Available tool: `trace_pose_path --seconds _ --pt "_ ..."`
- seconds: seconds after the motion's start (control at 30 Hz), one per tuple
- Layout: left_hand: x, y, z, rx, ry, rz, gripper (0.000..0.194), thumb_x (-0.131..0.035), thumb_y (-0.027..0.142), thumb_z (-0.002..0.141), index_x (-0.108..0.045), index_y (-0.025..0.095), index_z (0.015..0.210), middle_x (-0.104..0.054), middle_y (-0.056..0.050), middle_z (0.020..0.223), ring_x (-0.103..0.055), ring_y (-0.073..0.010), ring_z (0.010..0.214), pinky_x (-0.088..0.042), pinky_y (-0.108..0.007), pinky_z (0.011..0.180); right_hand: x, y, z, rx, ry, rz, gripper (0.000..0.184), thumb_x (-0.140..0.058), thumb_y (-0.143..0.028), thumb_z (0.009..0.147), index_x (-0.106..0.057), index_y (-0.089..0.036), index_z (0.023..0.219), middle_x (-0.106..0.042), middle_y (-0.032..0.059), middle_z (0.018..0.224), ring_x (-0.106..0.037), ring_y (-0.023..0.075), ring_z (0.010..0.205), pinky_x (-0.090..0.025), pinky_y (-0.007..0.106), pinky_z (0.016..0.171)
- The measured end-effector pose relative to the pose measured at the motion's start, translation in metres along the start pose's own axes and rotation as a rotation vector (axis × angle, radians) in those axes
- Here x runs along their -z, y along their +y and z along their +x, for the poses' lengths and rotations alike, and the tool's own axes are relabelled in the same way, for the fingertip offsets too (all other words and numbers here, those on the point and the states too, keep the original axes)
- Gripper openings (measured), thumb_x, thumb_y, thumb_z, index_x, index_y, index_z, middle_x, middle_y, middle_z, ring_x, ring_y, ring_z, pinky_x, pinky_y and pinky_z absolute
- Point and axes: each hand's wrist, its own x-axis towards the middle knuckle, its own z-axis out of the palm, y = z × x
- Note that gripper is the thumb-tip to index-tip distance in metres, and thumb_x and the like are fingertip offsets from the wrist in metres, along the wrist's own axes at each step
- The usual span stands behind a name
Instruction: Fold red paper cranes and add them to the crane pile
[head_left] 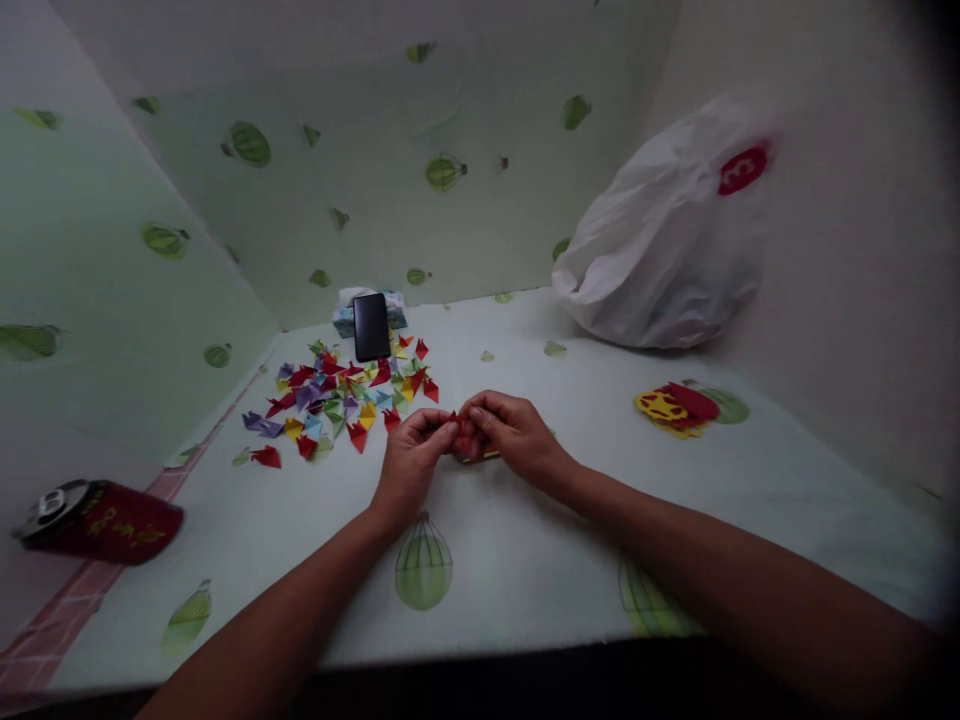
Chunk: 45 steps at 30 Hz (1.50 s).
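My left hand (415,452) and my right hand (507,432) meet at the middle of the table, fingers pinched together on a small red piece of paper (463,441). A thin yellow-green strip (480,458) lies on the cloth just under the hands. To the left, behind the hands, lies a heap of several small folded paper pieces (341,395) in red, purple, yellow, green and blue. A stack of flat red and yellow paper sheets (673,407) lies to the right of my right hand.
A black phone (371,326) leans on a tissue box (346,312) at the back. A white plastic bag (667,240) sits back right. A dark red can-like object (101,520) lies at the left. Balloon-print cloth (525,560) covers table and walls.
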Motion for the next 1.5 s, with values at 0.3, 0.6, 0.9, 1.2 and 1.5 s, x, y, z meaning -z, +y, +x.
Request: trace_pose_path --seconds 0.3,0.6,0.9,1.2,1.5 --pt "0.0009 -0.0027 -0.001 0.026 -0.013 -0.021 0.025 -0.083 0.034 0.074 -0.069 0.015 0.083 -0.07 0.0 0.074 -0.067 -0.0132 0.065 -0.056 -0.029 0.071 0.0016 -0.0009 0.0002 0.033 0.033 -0.128 0.015 -0.062 -0.03 0.087 -0.059 -0.02 0.076 -0.063 -0.0007 0.063 -0.058 0.0129 0.055 -0.047 0.025 0.053" --pt "0.0002 -0.0041 0.0001 0.067 -0.004 -0.102 0.026 -0.083 0.033 0.073 -0.068 0.014 0.083 -0.069 0.0 0.07 -0.065 -0.0113 0.064 -0.056 -0.026 0.07 0.0018 -0.0006 0.0008 -0.045 0.013 -0.029 0.022 -0.052 -0.036 0.094 -0.057 -0.02 0.079 -0.062 -0.0004 0.062 -0.059 0.0133 0.053 -0.048 0.026 0.053" --pt "0.0006 -0.0032 0.0005 0.061 0.009 -0.134 0.033 -0.085 0.031 0.072 -0.065 0.015 0.092 -0.07 0.0 0.078 -0.067 -0.012 0.067 -0.057 -0.028 0.071 0.0 0.0032 0.0019 -0.126 -0.015 0.101 0.019 -0.07 -0.031 0.08 -0.058 -0.018 0.076 -0.063 -0.0017 0.065 -0.057 0.0091 0.052 -0.047 0.023 0.052" --pt "0.0031 -0.0062 0.0015 0.021 -0.011 -0.124 0.029 -0.083 0.029 0.074 -0.063 0.015 0.09 -0.069 0.002 0.079 -0.069 -0.0114 0.068 -0.059 -0.026 0.071 0.0005 0.0048 0.002 -0.167 0.02 0.147 0.02 -0.071 -0.034 0.079 -0.06 -0.018 0.076 -0.067 -0.0009 0.066 -0.058 0.0088 0.052 -0.047 0.022 0.051" --pt "0.0036 -0.0078 0.0024 0.031 0.015 -0.134 0.031 -0.084 0.03 0.072 -0.062 0.016 0.088 -0.069 0.002 0.077 -0.069 -0.0108 0.067 -0.059 -0.026 0.071 0.0012 0.005 0.0018 -0.191 0.012 0.174 0.02 -0.071 -0.035 0.081 -0.061 -0.018 0.078 -0.068 -0.0012 0.066 -0.059 0.0092 0.052 -0.048 0.023 0.055"
